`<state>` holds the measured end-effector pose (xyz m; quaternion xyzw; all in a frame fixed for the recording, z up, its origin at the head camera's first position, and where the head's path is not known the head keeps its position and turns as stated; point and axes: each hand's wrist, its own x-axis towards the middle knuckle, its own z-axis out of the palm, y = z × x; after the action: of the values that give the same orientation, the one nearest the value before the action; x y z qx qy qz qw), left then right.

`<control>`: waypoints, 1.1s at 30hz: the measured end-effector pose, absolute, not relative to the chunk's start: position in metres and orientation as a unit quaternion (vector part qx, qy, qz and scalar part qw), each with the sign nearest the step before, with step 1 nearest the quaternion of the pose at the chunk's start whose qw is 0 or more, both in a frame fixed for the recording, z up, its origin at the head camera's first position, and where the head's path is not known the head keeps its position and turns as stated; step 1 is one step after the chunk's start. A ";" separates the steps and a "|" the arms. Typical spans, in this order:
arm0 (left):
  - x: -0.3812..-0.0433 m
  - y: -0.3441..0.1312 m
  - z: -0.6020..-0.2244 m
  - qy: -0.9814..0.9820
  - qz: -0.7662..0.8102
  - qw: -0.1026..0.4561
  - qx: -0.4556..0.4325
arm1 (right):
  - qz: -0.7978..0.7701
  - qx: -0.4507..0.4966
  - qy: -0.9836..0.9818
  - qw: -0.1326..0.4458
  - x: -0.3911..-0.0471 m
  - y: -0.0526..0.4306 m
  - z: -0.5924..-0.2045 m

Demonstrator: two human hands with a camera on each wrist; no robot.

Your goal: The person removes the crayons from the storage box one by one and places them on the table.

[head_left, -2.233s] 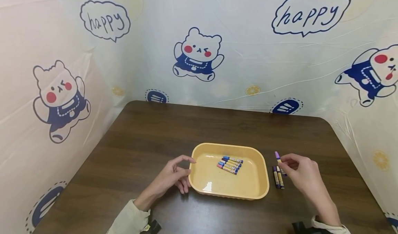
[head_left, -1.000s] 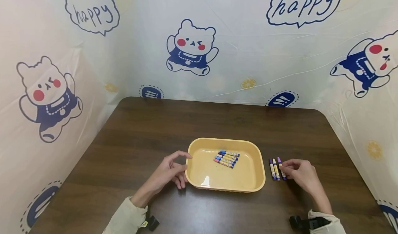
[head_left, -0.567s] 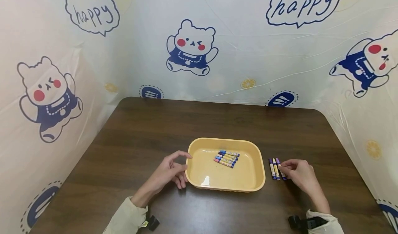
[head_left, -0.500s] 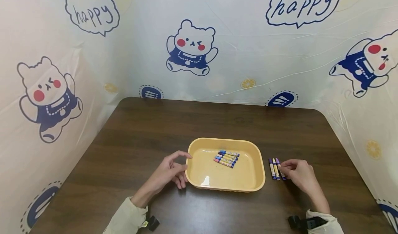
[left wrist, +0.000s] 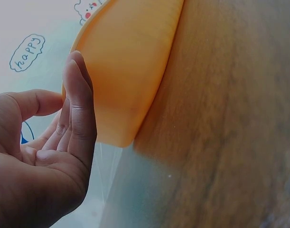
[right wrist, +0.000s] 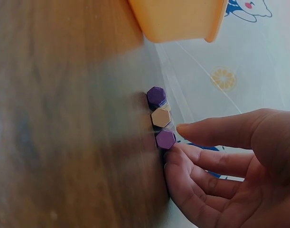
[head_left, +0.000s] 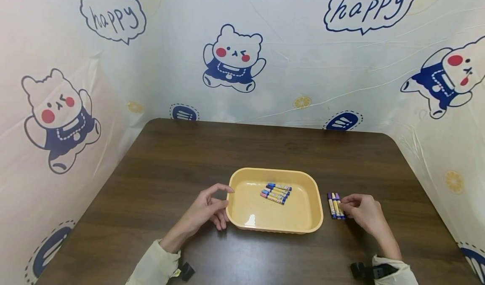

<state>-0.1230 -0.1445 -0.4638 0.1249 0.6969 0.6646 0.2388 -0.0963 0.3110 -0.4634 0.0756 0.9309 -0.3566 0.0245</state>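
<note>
At the left end of a yellow plastic tray (head_left: pixel 276 230), my left hand (head_left: pixel 202 209) holds the rim between thumb and fingers. Inside the tray lies a loose cluster of several crayons (head_left: pixel 278 193), with blue, dark and pink tips. To the tray's right, three crayons lie side by side on the table: a dark purple crayon (right wrist: pixel 156 96), a pale cream crayon (right wrist: pixel 161 117) and a light purple crayon (right wrist: pixel 165 139). My right hand (head_left: pixel 365 211) pinches the light purple one, the rightmost, with thumb and fingertips, partly hiding it in the head view.
The dark brown wooden table (head_left: pixel 189 158) carries the tray near its middle. Behind and beside it hangs a pale curtain (head_left: pixel 295 66) printed with cartoon bears and "happy" bubbles. A black strap (head_left: pixel 375 271) circles the right wrist.
My right hand has lowered the light purple crayon to the table and slid it left, against the other two. The head view has shifted slightly; the left hand stays at the tray.
</note>
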 end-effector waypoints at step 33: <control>-0.123 -0.146 -0.464 0.693 0.668 0.238 0.129 | -0.316 0.082 0.945 -0.019 -0.092 0.297 -0.446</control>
<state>-0.1229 -0.1462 -0.4644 0.1288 0.6933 0.6680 0.2376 -0.0918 0.2975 -0.4462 0.0817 0.9449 -0.3163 -0.0186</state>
